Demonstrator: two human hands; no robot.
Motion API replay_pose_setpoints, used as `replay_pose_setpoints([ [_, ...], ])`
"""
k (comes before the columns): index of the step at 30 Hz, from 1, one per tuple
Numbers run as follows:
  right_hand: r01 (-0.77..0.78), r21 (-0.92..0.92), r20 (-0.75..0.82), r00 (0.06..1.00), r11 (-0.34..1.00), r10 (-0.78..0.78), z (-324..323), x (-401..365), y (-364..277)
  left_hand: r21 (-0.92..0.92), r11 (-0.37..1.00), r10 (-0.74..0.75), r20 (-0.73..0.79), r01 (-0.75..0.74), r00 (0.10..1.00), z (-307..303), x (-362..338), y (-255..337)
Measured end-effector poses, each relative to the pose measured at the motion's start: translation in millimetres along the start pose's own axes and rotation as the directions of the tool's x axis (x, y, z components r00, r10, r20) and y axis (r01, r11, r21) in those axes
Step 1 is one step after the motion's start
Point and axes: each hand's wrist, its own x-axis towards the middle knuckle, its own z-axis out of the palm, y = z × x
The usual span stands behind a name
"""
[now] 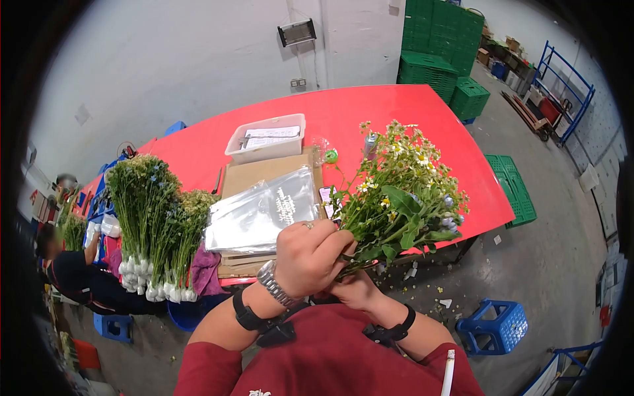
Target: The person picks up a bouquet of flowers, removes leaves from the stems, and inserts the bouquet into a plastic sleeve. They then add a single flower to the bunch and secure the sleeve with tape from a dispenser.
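My left hand (pixel 312 256), with a ring and a metal watch, is closed around the stems of a flower bunch (pixel 403 191). Small white daisy-like flowers, pale blue blooms and broad green leaves make up the bunch, which tilts to the right over the table edge. Just below, my right hand (pixel 354 290) is closed at the lower stems; its fingertips are partly hidden. To the left of my hands lies a stack of transparent printed plastic sleeves (pixel 254 214) on cardboard (pixel 241 179).
Finished bunches with white-wrapped stem ends (pixel 148 224) stand at the left of the red table (pixel 370 105). A white bin (pixel 267 138) holds paper. A phone (pixel 327 198) lies near the sleeves. A co-worker (pixel 79 270) is at far left. A blue stool (pixel 495 327) stands right.
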Motion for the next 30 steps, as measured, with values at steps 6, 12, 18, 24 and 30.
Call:
replay_pose_setpoints([
  [6, -0.024, 0.064, -0.059, 0.998, 0.998, 0.027, 0.6, 1.4, -2.8, -0.134, 0.991, -0.022, 0.067, 0.031, 0.997, -2.6, -18.2, -2.4],
  [12, -0.014, 0.054, -0.064, 0.998, 0.998, 0.017, -0.5, -0.8, -2.8, -0.242, 0.969, 0.038, -0.033, -0.045, 0.999, 3.6, -24.5, -3.6],
  [18, -0.052, 0.134, -0.028, 0.998, 0.99, 0.057, -1.2, 0.2, 0.2, -0.319, 0.946, -0.052, -0.004, 0.048, 0.999, 0.6, -29.6, -5.3],
  [24, -0.026, 0.066, -0.003, 1.0, 0.997, 0.026, -8.0, 0.9, 16.5, -0.279, 0.949, -0.107, 0.147, 0.145, 0.983, -7.6, -18.3, -7.6],
  [30, 0.06, -0.175, 0.041, 0.998, 0.983, -0.054, -8.7, -0.4, 10.3, -0.188, 0.978, -0.062, 0.13, 0.086, 0.99, -4.7, -20.1, -8.9],
])
